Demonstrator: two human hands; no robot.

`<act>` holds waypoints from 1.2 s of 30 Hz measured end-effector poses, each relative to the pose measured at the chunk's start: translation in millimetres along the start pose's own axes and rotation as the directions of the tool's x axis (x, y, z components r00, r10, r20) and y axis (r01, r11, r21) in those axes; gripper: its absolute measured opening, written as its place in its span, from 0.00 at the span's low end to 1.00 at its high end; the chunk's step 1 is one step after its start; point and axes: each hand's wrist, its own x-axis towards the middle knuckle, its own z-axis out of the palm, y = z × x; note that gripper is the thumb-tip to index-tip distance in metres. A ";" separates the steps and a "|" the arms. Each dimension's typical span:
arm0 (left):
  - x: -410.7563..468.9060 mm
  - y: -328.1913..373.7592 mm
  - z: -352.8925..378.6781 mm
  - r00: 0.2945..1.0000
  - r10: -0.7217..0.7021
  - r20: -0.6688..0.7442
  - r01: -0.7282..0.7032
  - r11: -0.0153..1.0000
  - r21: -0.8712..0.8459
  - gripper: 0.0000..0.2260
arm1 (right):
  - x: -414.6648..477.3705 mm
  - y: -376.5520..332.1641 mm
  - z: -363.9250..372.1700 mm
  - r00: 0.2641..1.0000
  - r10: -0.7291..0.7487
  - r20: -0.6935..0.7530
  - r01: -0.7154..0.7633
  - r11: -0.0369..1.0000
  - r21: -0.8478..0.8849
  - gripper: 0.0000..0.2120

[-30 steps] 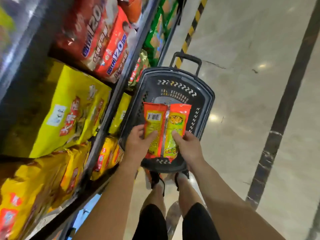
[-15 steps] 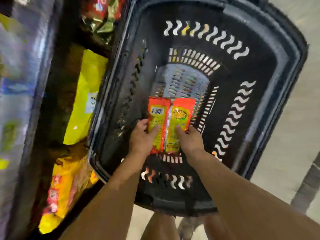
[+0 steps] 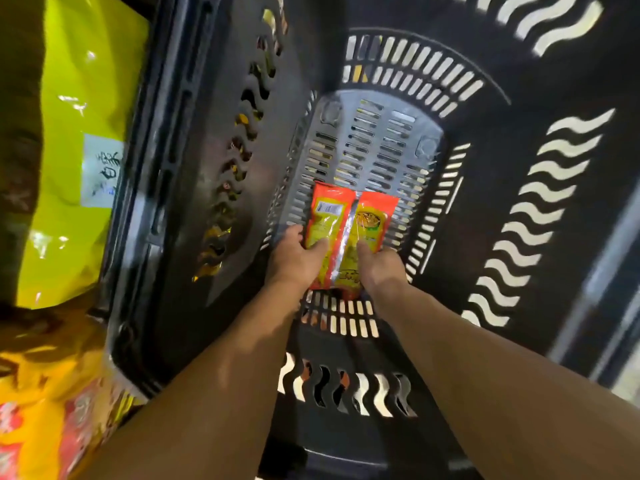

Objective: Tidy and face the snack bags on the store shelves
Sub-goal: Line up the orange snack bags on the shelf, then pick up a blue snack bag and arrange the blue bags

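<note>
Two small orange-and-yellow snack bags lie side by side deep inside a black shopping basket, down at its slotted grey floor. My left hand grips the left snack bag, the one showing a barcode. My right hand grips the right snack bag, thumb on its front. Both forearms reach down into the basket. The lower ends of the bags are hidden behind my hands.
The basket's perforated walls fill most of the view. To its left stands the shelf with a large yellow-green bag and, lower, yellow and red snack bags. A strip of pale floor shows at the right edge.
My head and both hands have gone down into the basket, carrying the two bags from above its rim to near its floor. The grip on both bags is unchanged.
</note>
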 end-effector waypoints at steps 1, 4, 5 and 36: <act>-4.1 2.9 -1.9 1.000 -0.006 0.004 0.006 1.000 0.002 0.27 | -1.3 0.2 -1.7 1.000 0.006 0.001 -0.006 1.000 -0.002 0.27; -22.8 14.0 -10.0 1.000 0.001 0.008 -0.001 0.999 0.053 0.24 | -18.1 -4.8 -14.7 0.999 -0.044 0.000 0.044 0.997 -0.068 0.28; -31.3 18.3 -13.4 1.000 0.015 0.007 -0.016 0.996 0.091 0.22 | -27.6 -8.2 -21.5 0.997 -0.080 0.006 0.080 0.988 -0.129 0.29; -673.8 70.1 -194.7 0.756 0.489 -0.436 -0.100 0.744 0.660 0.21 | -648.9 -6.6 -244.5 0.461 -0.781 0.422 0.499 -0.165 -0.851 0.30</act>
